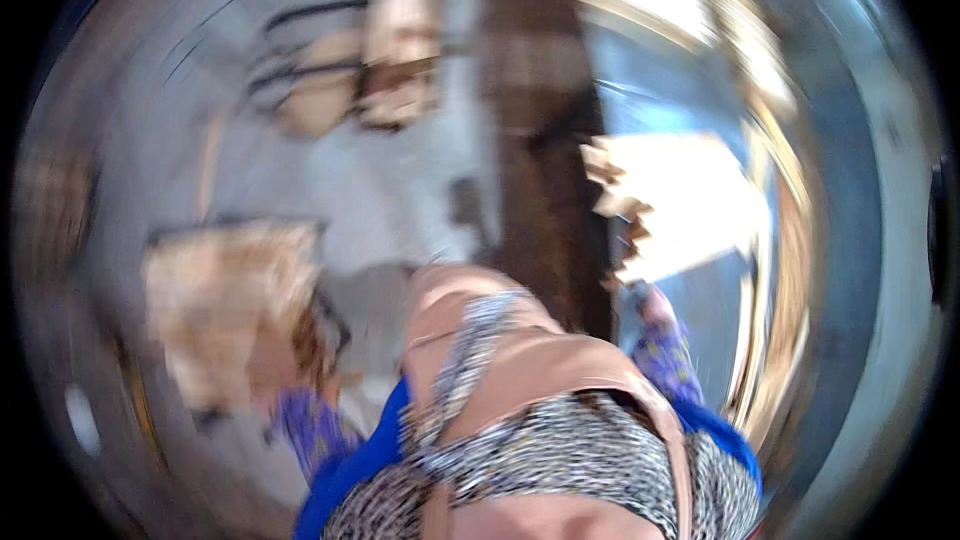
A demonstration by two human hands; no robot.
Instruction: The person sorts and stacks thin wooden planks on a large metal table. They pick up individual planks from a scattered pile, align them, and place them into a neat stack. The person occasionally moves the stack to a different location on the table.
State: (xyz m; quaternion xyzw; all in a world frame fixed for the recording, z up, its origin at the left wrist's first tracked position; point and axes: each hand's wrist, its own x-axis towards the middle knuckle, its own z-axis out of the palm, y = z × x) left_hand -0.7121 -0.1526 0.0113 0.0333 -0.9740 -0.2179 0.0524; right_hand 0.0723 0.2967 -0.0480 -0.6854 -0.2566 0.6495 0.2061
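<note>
Motion smears the whole head view. My left hand (268, 402) reaches out of a purple patterned sleeve at the lower left. It is beside a tan, box-like thing (215, 290) with a dark upper edge; I cannot tell if they touch. On the other side, my right hand (655, 306) is just below a pale, sunlit stack of flat pieces (690, 205) with a jagged left edge. Contact there is unclear too. The fingers of both hands are too blurred to make out.
A dark brown beam-like strip (540, 120) runs away from me, left of the bluish worktop (660, 100). Further left, a chair-like thing with dark bars (315, 85) stands by a pale upright bundle (402, 30) on the grey floor (390, 210). Light wooden edging (785, 310) borders the right.
</note>
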